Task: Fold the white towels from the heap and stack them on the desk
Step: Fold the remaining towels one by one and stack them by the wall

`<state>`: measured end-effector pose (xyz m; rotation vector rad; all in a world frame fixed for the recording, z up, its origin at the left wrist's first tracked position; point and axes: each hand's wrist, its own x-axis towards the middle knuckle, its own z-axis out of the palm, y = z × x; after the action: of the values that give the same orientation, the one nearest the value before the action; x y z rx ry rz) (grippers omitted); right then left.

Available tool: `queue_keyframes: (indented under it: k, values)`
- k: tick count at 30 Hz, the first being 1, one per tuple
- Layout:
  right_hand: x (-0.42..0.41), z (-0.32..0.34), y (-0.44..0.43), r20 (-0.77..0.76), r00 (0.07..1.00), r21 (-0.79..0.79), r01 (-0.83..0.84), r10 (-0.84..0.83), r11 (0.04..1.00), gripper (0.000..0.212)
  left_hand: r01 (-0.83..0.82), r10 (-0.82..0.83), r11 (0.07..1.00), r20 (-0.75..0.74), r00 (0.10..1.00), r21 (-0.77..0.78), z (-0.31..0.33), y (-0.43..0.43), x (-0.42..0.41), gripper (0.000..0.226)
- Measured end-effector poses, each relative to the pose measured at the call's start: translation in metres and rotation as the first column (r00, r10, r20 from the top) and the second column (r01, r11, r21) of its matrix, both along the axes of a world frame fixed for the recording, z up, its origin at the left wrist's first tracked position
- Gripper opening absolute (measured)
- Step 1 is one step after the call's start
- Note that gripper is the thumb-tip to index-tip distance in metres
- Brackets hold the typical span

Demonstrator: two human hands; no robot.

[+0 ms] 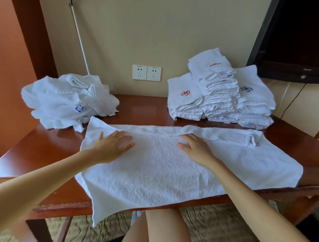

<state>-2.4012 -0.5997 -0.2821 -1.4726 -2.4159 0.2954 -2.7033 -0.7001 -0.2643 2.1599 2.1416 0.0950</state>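
Note:
A white towel (171,169) lies spread across the brown desk (49,149), its near edge hanging over the front. My left hand (115,144) rests flat on the towel's left part, fingers straight. Near the towel's middle, my right hand (196,148) presses flat with its fingers spread. The heap of unfolded white towels (64,100) sits at the back left of the desk. Stacks of folded white towels (220,94) with red and blue embroidered marks stand at the back right.
A double wall socket (146,73) is on the beige wall behind the desk. A white pole (80,37) leans against the wall at the left. A dark television (301,39) stands at the right. My knees (161,229) are under the desk's front edge.

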Motion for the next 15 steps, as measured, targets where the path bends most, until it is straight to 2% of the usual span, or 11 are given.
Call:
queue_keyframes:
  k: [5,10,15]
  values:
    - [-0.005,0.005,0.045,-0.089,0.996,-0.003,0.021,-0.021,1.000,0.043,-0.117,0.117,0.993,-0.002,0.993,0.006,-0.008,0.047,-0.031,0.061]
    - [-0.006,0.010,0.090,-0.287,0.955,-0.012,0.079,-0.080,0.997,0.022,-0.186,0.181,0.980,-0.083,0.980,-0.068,-0.018,0.073,-0.052,0.059]
    - [0.023,0.011,0.104,-0.295,0.949,-0.013,0.112,-0.111,0.994,0.019,-0.254,0.261,0.965,-0.133,0.956,0.071,-0.010,0.089,-0.022,0.053]
